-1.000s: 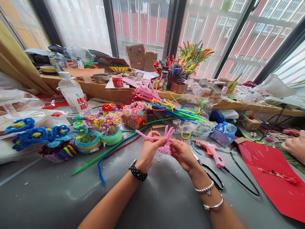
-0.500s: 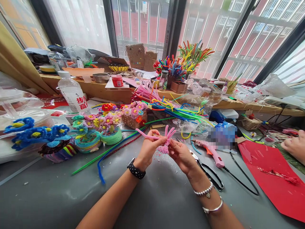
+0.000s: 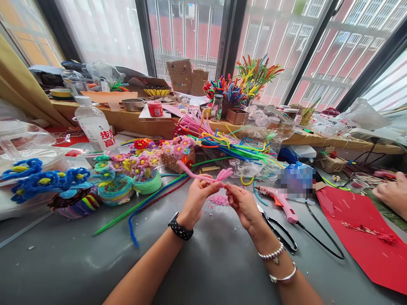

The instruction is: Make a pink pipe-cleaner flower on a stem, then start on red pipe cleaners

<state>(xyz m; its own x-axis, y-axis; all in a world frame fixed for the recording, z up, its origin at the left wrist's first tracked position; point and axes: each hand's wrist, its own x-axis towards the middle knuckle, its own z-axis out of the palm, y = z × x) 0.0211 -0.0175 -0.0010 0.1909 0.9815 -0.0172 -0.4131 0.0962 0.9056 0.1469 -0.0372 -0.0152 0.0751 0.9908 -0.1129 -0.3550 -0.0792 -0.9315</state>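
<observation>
Pink pipe cleaners [image 3: 224, 174], bent into loops with one long end pointing left, are held above the grey table. My left hand [image 3: 195, 199] is closed round them, thumb pressed on the bundle. With thumb and forefinger, my right hand [image 3: 242, 205] pinches the bundle's right end; the exact spot is partly hidden by the fingers. Below and between the hands lies a small heap of pink fluff bits [image 3: 219, 200]. Black-handled scissors [image 3: 281, 231] lie beside my right wrist, and a pink glue gun [image 3: 288, 209] with a black cord rests farther right.
Pipe-cleaner flower pots [image 3: 146, 182] stand at the left, near a plastic bottle [image 3: 95, 127]. Loose green and blue pipe cleaners [image 3: 129, 218] cross the table. Behind is a bundle of coloured stems [image 3: 229, 144]. Red card [image 3: 365, 237] and another person's hand [image 3: 392, 195] are at the right.
The pink pipe cleaners have turned and their loops now lean right, closer together. My right hand has shifted slightly, and the fluff heap beneath is more exposed.
</observation>
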